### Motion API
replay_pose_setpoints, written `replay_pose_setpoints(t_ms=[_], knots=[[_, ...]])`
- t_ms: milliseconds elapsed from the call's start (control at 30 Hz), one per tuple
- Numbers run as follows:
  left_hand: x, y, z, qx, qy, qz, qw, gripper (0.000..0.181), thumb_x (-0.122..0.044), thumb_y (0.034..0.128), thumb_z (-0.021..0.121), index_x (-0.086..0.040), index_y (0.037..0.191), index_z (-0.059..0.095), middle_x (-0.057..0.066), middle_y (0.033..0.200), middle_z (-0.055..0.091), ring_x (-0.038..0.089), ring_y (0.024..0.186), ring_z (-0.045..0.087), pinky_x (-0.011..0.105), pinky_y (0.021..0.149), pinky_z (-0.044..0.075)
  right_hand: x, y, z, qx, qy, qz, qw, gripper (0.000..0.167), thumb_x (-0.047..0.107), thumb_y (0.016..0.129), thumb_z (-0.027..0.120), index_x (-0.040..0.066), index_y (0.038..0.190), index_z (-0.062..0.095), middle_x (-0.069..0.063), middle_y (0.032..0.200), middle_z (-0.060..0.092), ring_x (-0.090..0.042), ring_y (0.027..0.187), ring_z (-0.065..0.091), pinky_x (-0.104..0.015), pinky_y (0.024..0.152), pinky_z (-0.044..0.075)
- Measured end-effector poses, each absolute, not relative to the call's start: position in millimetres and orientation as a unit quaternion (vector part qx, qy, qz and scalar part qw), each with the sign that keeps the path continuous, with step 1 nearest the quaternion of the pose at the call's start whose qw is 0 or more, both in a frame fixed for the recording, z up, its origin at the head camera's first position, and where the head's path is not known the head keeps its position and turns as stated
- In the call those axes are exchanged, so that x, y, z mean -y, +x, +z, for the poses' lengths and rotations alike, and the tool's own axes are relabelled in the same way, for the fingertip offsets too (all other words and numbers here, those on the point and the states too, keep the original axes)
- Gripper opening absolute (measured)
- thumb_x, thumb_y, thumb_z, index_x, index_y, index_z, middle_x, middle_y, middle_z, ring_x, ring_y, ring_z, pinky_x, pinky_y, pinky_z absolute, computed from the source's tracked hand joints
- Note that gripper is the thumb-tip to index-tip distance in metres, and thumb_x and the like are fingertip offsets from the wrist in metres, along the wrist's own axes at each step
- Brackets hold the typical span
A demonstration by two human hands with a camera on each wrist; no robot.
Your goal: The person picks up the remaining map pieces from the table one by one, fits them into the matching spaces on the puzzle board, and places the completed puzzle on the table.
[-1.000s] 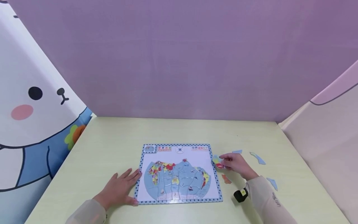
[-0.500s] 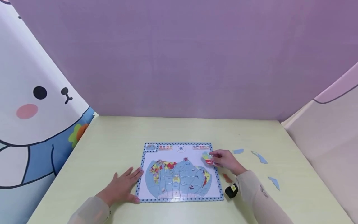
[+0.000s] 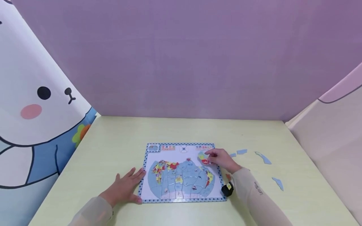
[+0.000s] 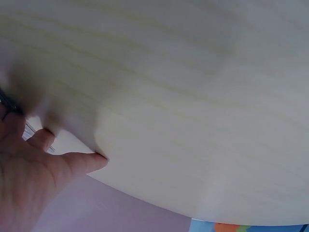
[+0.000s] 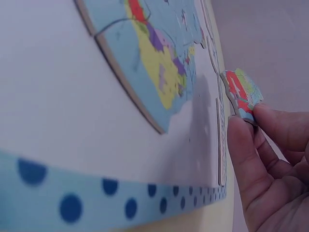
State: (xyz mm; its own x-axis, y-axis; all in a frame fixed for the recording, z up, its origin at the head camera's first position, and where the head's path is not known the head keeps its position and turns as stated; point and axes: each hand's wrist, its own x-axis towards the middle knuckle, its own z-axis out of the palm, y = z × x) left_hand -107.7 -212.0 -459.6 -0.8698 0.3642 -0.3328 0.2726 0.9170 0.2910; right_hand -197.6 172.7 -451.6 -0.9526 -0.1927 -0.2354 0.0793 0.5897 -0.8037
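Note:
A world map puzzle board (image 3: 152, 157) with a blue dotted border lies on the table, its lower part filled with joined blue map pieces (image 3: 185, 179). My left hand (image 3: 123, 190) rests with fingers spread at the board's left edge; in the left wrist view its thumb and fingers (image 4: 43, 166) are stretched out. Between thumb and fingers my right hand (image 3: 223, 159) pinches a red, yellow-green and blue puzzle piece (image 3: 202, 158) over the board's upper right. The right wrist view shows this piece (image 5: 240, 94) tilted and apart from the joined pieces (image 5: 145, 77).
Right of the board lie several loose puzzle pieces: a curved blue one (image 3: 263, 158), a pointed blue one (image 3: 278, 183), a small blue one (image 3: 242, 152) and an orange one (image 3: 228, 177), partly hidden by the right arm. A purple wall (image 3: 183, 62) stands behind the table (image 3: 121, 135).
My right hand has lifted the multicoloured puzzle piece from beside the board and carried it left over the board's upper right. The left hand has stayed at the board's left edge.

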Motion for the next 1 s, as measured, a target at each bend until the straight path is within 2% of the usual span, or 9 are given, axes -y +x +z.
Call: replay_pose_setpoints(t_ms=[433,1000], knots=[[211.5,-106.6,-458.9,-0.959,0.163,0.12,0.196,0.101,-0.053,0.0657,0.079,-0.007,0.146,0.039,0.009,0.153,0.033,0.04,0.141,0.021,0.081,0.094,0.014,-160.1,-199.1,-451.3,-0.886,-0.032,-0.437,0.155,0.024,0.001,0.09,0.062,0.002,0.114,0.068,-0.005,0.091,0.061,-0.017,0.079,0.058,-0.028,0.072,0.053],[209.0,-107.9,-456.9,-0.962,0.153,0.11,0.195,0.1,-0.054,0.0645,0.08,-0.009,0.145,0.042,0.007,0.153,0.035,0.038,0.141,0.022,0.08,0.095,0.016,-152.8,-202.4,-455.2,-0.886,-0.05,-0.434,0.157,0.02,0.001,0.089,0.064,0.0,0.109,0.069,-0.008,0.086,0.061,-0.015,0.078,0.058,-0.027,0.068,0.053]])
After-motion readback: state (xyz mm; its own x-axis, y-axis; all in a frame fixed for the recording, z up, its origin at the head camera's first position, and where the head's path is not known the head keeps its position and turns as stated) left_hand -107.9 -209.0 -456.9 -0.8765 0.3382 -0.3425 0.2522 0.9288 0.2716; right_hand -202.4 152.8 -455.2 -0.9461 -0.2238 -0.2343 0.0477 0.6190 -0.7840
